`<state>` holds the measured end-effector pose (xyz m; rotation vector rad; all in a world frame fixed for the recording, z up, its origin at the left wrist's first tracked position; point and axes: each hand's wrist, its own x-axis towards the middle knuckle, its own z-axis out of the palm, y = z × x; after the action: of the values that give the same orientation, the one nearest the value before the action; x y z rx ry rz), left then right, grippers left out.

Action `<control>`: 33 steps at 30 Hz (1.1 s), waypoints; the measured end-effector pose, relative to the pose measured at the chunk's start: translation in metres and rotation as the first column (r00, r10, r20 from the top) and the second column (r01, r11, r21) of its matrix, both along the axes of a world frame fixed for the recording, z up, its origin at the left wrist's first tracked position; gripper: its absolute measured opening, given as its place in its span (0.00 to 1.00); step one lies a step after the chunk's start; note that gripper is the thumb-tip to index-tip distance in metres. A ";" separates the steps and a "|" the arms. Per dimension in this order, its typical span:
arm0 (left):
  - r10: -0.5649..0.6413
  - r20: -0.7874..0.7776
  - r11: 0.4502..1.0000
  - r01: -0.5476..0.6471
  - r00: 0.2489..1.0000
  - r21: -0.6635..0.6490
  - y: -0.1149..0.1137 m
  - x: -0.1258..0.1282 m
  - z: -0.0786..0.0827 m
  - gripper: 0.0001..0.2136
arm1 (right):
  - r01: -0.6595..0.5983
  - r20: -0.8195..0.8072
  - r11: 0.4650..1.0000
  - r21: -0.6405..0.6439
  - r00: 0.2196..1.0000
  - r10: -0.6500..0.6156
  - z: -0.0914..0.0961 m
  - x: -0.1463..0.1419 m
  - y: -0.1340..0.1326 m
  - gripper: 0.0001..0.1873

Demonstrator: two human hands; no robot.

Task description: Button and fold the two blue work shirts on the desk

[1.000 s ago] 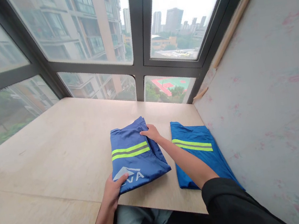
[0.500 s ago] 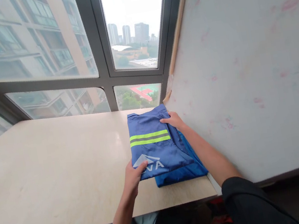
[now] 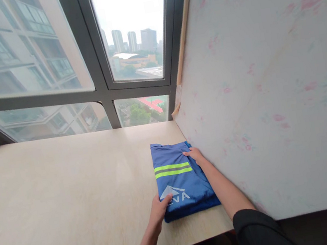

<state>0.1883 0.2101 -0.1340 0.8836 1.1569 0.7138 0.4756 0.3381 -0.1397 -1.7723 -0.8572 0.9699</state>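
Observation:
A folded blue work garment with a yellow-and-grey reflective stripe and pale lettering rests on top of a brighter blue folded cloth, of which only the front and right edges show. My left hand grips the garment's near left edge, thumb on top over the lettering and fingers hidden beneath. At the far right edge, my right hand holds the garment with its thumb on top. Its other fingers are partly hidden at the side.
The pile lies near the right end of a pale tabletop, against a flower-patterned wall. Behind the table rises a window with a dark frame. The table's front edge runs just before my body.
The garment has come down onto the brighter blue cloth, held by both hands, and now covers most of it. My view has shifted slightly right.

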 end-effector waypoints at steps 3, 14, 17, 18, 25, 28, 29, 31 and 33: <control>-0.091 -0.018 0.988 0.088 0.996 -0.125 0.002 -0.007 0.003 0.27 | 0.014 0.002 0.999 0.038 1.000 -0.015 -0.010 0.001 0.000 0.13; -0.177 -0.129 0.981 0.186 0.976 0.059 0.007 -0.019 0.030 0.27 | 0.021 0.165 0.966 0.258 0.984 -0.066 0.005 -0.004 -0.012 0.17; -0.148 -0.096 0.987 0.153 0.984 0.043 0.000 -0.015 0.040 0.26 | -0.002 0.254 0.943 0.334 0.963 -0.088 0.021 -0.001 -0.012 0.18; -0.143 -0.067 0.990 0.143 0.987 -0.001 -0.001 -0.012 0.040 0.27 | -0.009 0.288 0.942 0.335 0.953 -0.093 0.025 0.002 -0.011 0.17; -0.271 -0.064 0.937 0.248 0.960 -0.244 -0.003 -0.003 0.025 0.32 | 0.037 0.557 0.999 -0.008 0.830 -0.026 0.009 0.005 -0.011 0.18; -0.421 -0.368 0.907 0.397 0.829 -0.142 0.004 -0.019 0.034 0.32 | 0.042 0.657 0.998 0.043 0.751 -0.060 0.006 -0.010 -0.016 0.29; -0.375 -0.528 0.912 0.405 0.762 -0.063 0.008 -0.023 0.038 0.32 | 0.013 0.718 0.996 0.086 0.692 -0.071 0.008 -0.017 -0.016 0.31; -0.121 -0.758 0.891 0.407 0.641 0.201 0.017 -0.026 0.043 0.30 | -0.097 0.830 0.983 0.157 0.552 -0.078 0.014 -0.031 -0.012 0.30; 0.131 -0.794 0.732 0.483 0.593 0.481 0.025 -0.020 0.041 0.28 | -0.221 0.892 0.962 0.159 0.451 -0.044 0.018 -0.043 -0.003 0.28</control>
<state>0.1688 0.2350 -0.0929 2.0873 1.5705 0.5380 0.4322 0.3349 -0.1222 -1.9749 -1.6638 -0.1713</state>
